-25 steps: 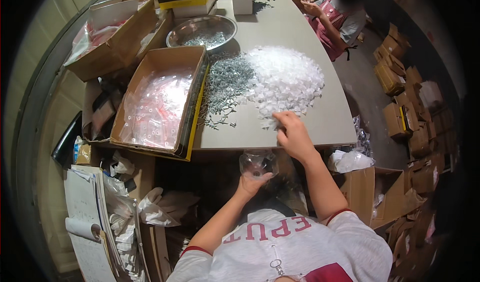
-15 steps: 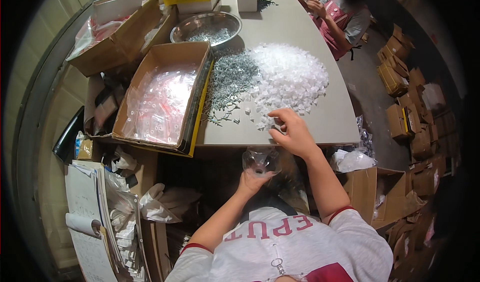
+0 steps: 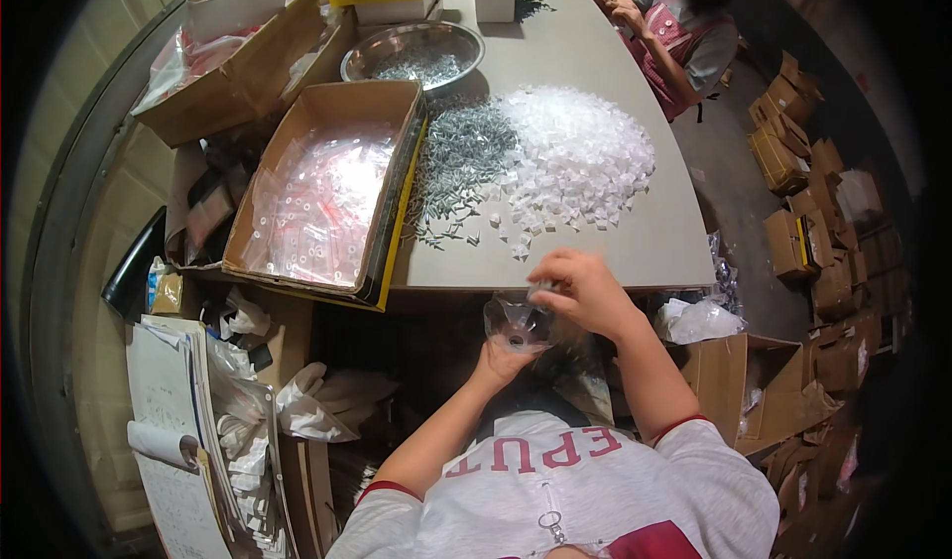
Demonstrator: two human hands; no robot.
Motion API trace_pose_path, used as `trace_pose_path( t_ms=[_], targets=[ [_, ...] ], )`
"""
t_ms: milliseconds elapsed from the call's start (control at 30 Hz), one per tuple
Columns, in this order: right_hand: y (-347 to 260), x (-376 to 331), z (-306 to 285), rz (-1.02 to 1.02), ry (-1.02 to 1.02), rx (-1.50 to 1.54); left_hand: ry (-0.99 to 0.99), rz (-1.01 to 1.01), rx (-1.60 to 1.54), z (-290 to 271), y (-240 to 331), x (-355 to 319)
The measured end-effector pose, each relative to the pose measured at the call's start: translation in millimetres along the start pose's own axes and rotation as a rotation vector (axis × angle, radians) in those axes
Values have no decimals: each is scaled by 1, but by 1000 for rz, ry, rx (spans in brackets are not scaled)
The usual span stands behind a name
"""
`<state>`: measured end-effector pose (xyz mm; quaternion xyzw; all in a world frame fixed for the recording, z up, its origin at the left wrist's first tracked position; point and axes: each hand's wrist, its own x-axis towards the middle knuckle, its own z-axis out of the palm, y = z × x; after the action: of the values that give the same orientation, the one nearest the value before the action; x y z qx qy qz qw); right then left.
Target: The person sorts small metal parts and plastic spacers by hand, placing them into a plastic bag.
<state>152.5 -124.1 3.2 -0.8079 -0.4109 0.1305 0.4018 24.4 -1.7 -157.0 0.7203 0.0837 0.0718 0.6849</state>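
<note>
My left hand grips a small clear plastic bag just off the table's near edge, its mouth held up and spread. Above the bag's right side is my right hand, fingers curled together at the tips around something whitish, apparently small white plastic pieces, mostly hidden by the fingers. Beyond it on the table lies a broad heap of small white plastic pieces. Touching that heap on its left is a pile of grey metal screws.
Left of the screws, a cardboard box contains clear bags with red strips. Behind it stands a metal bowl of screws. Another person sits at the table's far right side. Cartons line the right floor; papers stand at lower left.
My right hand has drawn back from the near edge of the white heap to the bag, its fingers closing. My left hand and the bag have barely moved.
</note>
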Motion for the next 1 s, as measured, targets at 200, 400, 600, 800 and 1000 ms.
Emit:
trace_pose_path(
  t_ms=[200,400,600,800,1000],
  targets=[
    [-1,31,18,-34,265,-168,-71,-26,91,-1,-7,2],
    [8,43,44,-132,384,-365,-58,-24,47,2,-7,2],
    [-9,11,23,-33,-15,-107,-12,45,-61,-1,-18,1],
    [27,38,9,-7,481,-292,-124,-191,-71,-2,-7,1],
    [31,49,16,1,426,-372,-120,-233,-126,-4,-15,-1]
  ],
)
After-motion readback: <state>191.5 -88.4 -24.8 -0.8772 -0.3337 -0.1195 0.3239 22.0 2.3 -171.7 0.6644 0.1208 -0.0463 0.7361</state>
